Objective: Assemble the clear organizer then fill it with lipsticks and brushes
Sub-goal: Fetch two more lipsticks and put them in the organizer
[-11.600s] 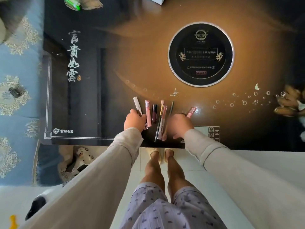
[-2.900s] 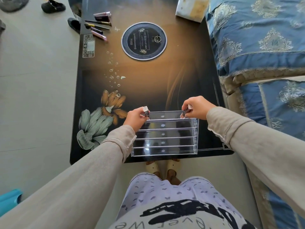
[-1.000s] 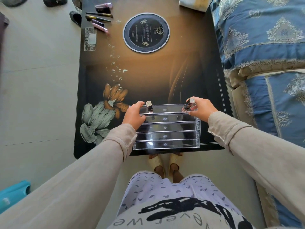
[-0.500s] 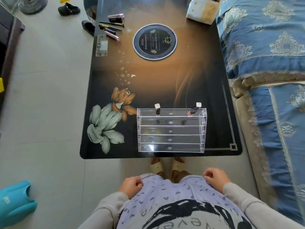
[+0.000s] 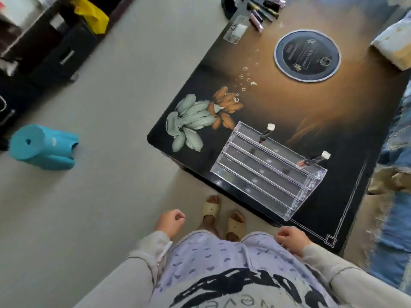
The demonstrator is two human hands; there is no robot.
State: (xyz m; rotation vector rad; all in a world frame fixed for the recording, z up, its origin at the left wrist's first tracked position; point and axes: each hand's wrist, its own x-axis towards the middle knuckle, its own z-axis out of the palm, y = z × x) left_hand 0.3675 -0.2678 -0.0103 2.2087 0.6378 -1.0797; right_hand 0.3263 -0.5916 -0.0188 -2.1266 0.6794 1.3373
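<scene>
The clear organizer [image 5: 264, 174] is pictured at the counter's [image 5: 289, 103] near edge, two lipsticks [image 5: 266, 132] stood in its back row. The left grip [image 5: 171, 222] and right grip [image 5: 291, 237] are held loosely curled and empty. The unsorted lipsticks and brushes [image 5: 264, 7] are left at the far corner, well ahead, on the left grip's side.

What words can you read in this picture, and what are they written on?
Nothing reads for sure.
shirt: upside-down letters, cut off by the picture's edge.
round disc: gold writing, too blurred.
panel: marks too blurred.
loose lipsticks and brushes: labels too small.
</scene>
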